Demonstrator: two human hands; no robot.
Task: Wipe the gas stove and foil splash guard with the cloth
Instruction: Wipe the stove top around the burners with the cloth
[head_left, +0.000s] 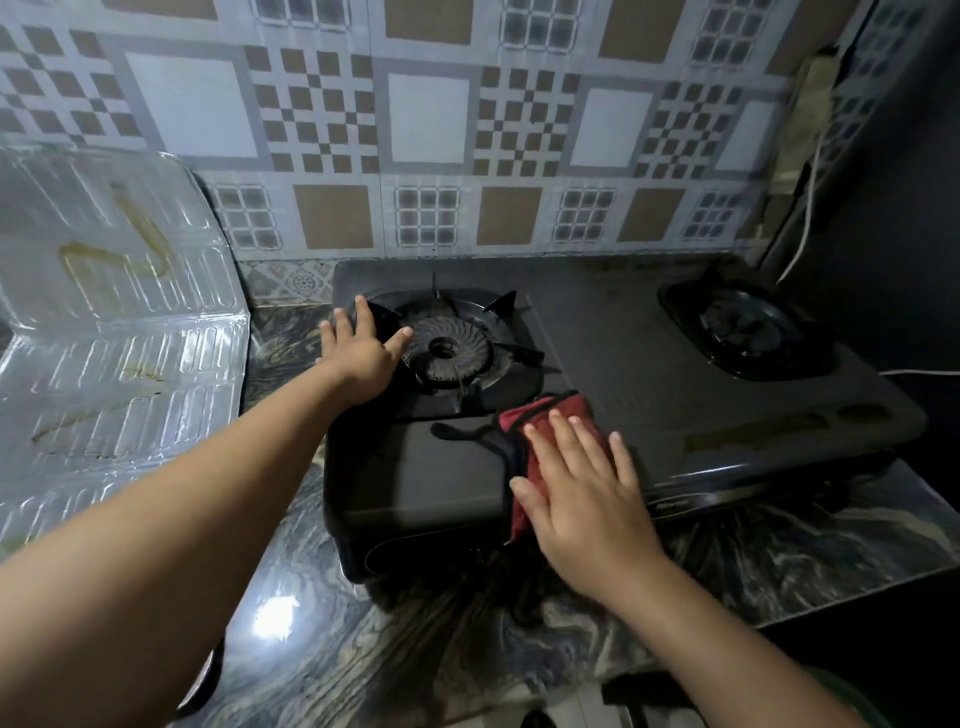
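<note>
A black two-burner gas stove (613, 332) sits on a dark marbled counter against the tiled wall. My left hand (358, 348) rests flat with fingers spread on the stove's left edge, beside the left burner (447, 348). My right hand (582, 493) presses flat on a folded red cloth (550, 415) with dark trim, lying on the stove's front middle top. The foil splash guard (114, 312) stands folded at the left of the stove, with brownish stains on it.
The right burner (743, 327) is at the stove's far right. A power strip (810, 109) and white cord (805, 228) hang on the wall at the right. The marbled counter (415, 634) extends toward me; its right edge drops off near the stove.
</note>
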